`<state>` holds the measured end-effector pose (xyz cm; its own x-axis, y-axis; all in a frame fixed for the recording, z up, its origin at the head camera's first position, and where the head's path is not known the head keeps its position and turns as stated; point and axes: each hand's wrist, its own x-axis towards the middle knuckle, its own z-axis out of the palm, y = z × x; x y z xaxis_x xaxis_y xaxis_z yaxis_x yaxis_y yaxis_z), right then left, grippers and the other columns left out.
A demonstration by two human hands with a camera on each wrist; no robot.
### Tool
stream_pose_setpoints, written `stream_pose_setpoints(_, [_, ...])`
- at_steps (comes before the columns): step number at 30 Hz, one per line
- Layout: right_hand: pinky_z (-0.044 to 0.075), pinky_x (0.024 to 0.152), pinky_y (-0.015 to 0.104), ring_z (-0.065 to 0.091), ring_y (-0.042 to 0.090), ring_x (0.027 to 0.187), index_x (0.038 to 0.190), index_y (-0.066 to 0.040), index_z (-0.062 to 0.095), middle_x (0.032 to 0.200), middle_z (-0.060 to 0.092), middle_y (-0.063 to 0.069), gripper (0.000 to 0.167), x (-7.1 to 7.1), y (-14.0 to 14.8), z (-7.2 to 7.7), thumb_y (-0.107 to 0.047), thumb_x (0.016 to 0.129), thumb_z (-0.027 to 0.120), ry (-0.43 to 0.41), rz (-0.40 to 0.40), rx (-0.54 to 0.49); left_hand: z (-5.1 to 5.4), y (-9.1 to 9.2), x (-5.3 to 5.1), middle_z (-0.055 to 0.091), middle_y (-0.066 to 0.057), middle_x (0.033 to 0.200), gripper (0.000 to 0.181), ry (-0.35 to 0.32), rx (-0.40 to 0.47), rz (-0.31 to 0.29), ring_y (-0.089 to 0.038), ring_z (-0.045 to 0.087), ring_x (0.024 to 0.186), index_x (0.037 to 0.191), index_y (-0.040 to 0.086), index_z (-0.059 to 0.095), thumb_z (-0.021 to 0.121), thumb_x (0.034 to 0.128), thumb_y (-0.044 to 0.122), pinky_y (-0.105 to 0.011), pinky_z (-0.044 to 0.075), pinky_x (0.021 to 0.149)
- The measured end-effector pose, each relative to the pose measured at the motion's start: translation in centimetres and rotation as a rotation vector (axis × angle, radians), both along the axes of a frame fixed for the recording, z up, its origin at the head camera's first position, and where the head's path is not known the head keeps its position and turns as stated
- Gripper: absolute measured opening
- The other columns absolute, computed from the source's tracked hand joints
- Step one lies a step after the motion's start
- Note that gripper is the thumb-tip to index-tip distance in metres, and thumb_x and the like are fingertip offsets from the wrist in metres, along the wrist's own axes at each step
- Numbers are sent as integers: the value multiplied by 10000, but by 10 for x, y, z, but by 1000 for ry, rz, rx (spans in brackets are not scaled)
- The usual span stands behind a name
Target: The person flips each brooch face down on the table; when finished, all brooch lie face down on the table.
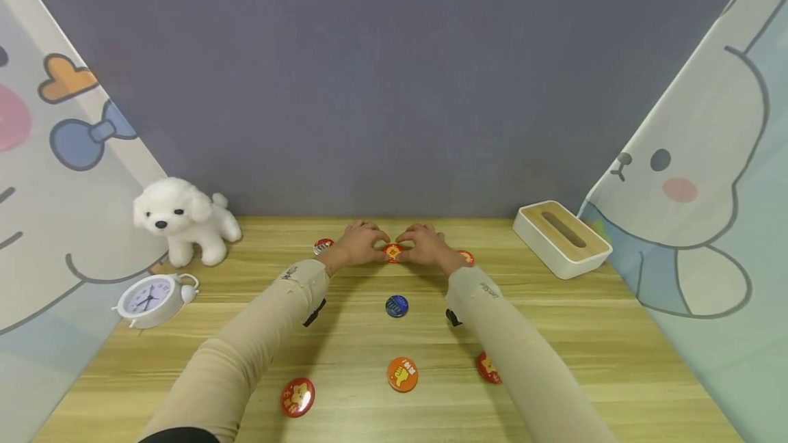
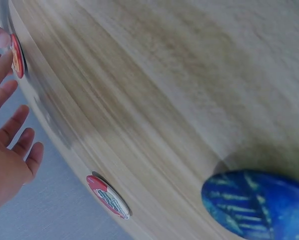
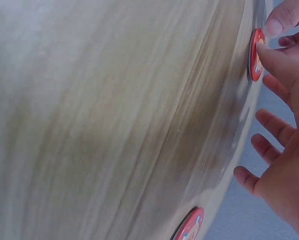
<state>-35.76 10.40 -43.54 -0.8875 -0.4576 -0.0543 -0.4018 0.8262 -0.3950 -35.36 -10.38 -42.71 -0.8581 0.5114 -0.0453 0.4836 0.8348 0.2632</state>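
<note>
At the table's back, a red and yellow round badge lies between the two hands. My left hand is at its left side and my right hand at its right. In the left wrist view, the left hand touches the badge with one digit, its other fingers spread and loosely bent. The right wrist view has the right hand likewise, one digit on the badge. A red and white badge is beside the left wrist; another red badge is by the right wrist.
A blue badge and an orange badge lie nearer, with red badges at left and right, the latter partly under the sleeve. A toy dog, white clock and tissue box stand at the sides.
</note>
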Motion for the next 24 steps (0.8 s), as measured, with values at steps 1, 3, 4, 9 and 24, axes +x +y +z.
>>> stream_pose_setpoints(1, [268, 1090, 684, 333, 403, 1414, 1336, -218, 655, 1497, 480, 104, 494, 0, 0, 0, -433, 898, 735, -4, -1, -8, 0, 0, 0, 566, -110, 1389, 457, 4, 4, 2, -388, 434, 1331, 1311, 189, 664, 709, 923, 427, -631, 328, 1098])
stream_pose_setpoints(3, [264, 1094, 681, 329, 403, 1414, 1331, -219, 659, 1502, 475, 106, 499, -1, 0, 0, -439, 890, 741, -7, -2, -16, -1, 0, -1, 571, -109, 1378, 452, 7, 7, 9, -385, 435, 1327, 1300, 189, 673, 714, 918, 428, -628, 326, 1096])
stream_pose_setpoints(4, [260, 1096, 682, 327, 404, 1414, 1329, -219, 661, 1504, 473, 108, 501, -1, 0, -1, -439, 887, 745, -10, -1, -22, -2, 0, -1, 574, -108, 1375, 450, 9, 7, 12, -384, 434, 1327, 1294, 191, 677, 716, 916, 431, -629, 325, 1096])
stream_pose_setpoints(9, [251, 1096, 688, 315, 410, 1417, 1314, -225, 671, 1513, 463, 118, 483, -1, 0, -2, -430, 885, 750, -14, 2, -35, -6, 1, -2, 576, -98, 1373, 452, 3, 7, 21, -372, 422, 1333, 1281, 202, 684, 716, 908, 455, -621, 325, 1096])
stream_pose_setpoints(24, [263, 1096, 672, 323, 409, 1397, 1276, -222, 695, 1507, 472, 112, 458, -5, 1, -5, -440, 878, 756, -28, 0, -48, -10, 2, -4, 599, -71, 1324, 442, 0, -13, 38, -308, 470, 1203, 1271, 231, 680, 703, 908, 482, -581, 383, 1029])
